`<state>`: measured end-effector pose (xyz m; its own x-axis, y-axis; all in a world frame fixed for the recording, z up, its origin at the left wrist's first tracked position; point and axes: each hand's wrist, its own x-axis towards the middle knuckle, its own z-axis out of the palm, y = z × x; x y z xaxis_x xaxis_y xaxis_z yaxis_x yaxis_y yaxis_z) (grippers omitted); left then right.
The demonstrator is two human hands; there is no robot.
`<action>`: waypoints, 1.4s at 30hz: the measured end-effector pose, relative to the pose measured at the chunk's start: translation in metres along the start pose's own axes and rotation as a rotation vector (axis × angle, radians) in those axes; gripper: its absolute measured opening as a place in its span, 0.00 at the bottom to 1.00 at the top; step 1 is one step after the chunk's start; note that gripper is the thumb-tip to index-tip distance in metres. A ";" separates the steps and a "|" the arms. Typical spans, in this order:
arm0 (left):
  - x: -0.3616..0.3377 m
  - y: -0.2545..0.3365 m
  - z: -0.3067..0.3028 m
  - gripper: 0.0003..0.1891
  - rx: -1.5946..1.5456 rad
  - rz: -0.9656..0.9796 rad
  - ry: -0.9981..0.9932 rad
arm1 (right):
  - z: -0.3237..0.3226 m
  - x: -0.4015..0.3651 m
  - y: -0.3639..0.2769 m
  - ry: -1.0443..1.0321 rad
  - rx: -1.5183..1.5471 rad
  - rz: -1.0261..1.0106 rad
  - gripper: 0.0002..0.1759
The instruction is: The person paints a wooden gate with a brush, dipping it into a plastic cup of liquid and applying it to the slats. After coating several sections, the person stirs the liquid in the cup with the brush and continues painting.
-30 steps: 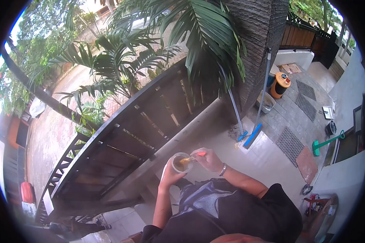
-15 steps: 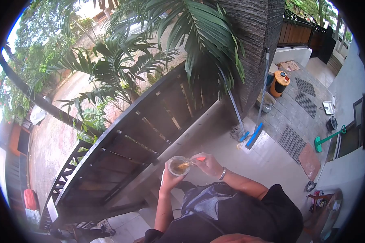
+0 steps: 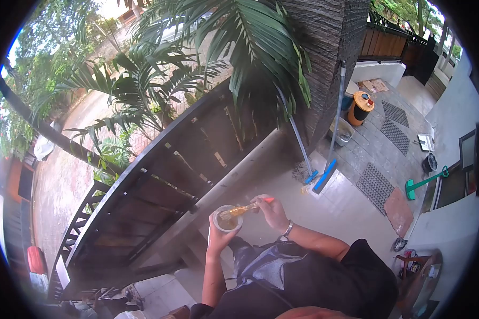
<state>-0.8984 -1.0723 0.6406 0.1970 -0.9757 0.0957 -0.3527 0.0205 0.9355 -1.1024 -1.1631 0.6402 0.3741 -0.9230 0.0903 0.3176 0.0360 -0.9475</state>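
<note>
My left hand [image 3: 217, 240] is closed around a small round tub [image 3: 227, 228] with a pale rim, held up in front of my body. Some brownish material shows inside it, too small to identify. A paintbrush [image 3: 242, 209] with a yellowish-brown body and an orange-red handle end slants across the tub's mouth, its lower end inside the rim. Closed on the handle near that orange-red end is my right hand [image 3: 274, 215], just right of the tub. A bracelet circles the right wrist.
A dark slatted fence [image 3: 159, 181] runs diagonally on the left, with palm fronds [image 3: 250, 48] over it. Beside the pillar [image 3: 324, 58] lean a blue squeegee [image 3: 324, 178] and a mop [image 3: 310, 176]. Rubber mats [image 3: 374, 186], an orange-black container [image 3: 361, 109] and a green-handled tool [image 3: 426, 183] are further right.
My right hand has drawn back from the tub along the paintbrush, so more of the brush shows. The tub has shifted slightly left in view, along with the whole scene.
</note>
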 end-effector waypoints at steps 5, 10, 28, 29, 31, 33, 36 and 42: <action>-0.002 -0.002 0.022 0.43 -0.112 -0.006 -0.001 | -0.021 -0.003 -0.004 -0.023 -0.018 0.067 0.17; 0.014 0.002 0.020 0.44 -0.104 -0.019 0.017 | -0.021 0.014 -0.007 -0.020 -0.009 0.102 0.17; 0.157 -0.012 -0.026 0.42 0.109 0.181 -0.018 | -0.006 0.125 -0.009 0.213 0.285 0.111 0.21; 0.160 -0.020 -0.026 0.42 0.016 0.118 -0.044 | -0.008 0.126 -0.007 0.222 0.328 0.156 0.21; 0.161 -0.029 -0.022 0.42 0.004 0.118 0.024 | -0.013 0.132 -0.005 0.243 0.412 0.232 0.22; 0.156 -0.038 -0.022 0.43 -0.011 0.075 0.064 | -0.022 0.140 0.004 0.246 0.498 0.282 0.23; 0.154 -0.050 -0.029 0.43 -0.015 -0.023 0.103 | -0.035 0.167 0.013 0.256 0.604 0.328 0.24; 0.145 -0.054 -0.043 0.41 0.035 -0.135 0.252 | -0.054 0.246 0.037 0.168 0.367 0.188 0.21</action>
<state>-0.8118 -1.2058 0.6185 0.4639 -0.8841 0.0565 -0.3380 -0.1177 0.9338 -1.0459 -1.4100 0.6110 0.3180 -0.9357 -0.1531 0.5567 0.3149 -0.7687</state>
